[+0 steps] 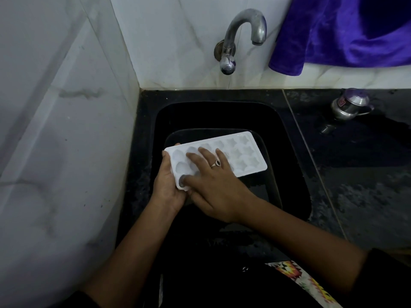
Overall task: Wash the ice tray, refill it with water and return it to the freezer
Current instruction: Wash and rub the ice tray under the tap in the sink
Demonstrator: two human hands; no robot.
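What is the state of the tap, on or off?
Off, as far as one can see: no water falls from the tap into the sink.

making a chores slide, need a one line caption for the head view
Left hand grips a white ice tray over the black sink; right hand presses on its cups.

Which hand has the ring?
The right hand, lying flat across the ice tray; the left hand, gripping the tray's end, shows none.
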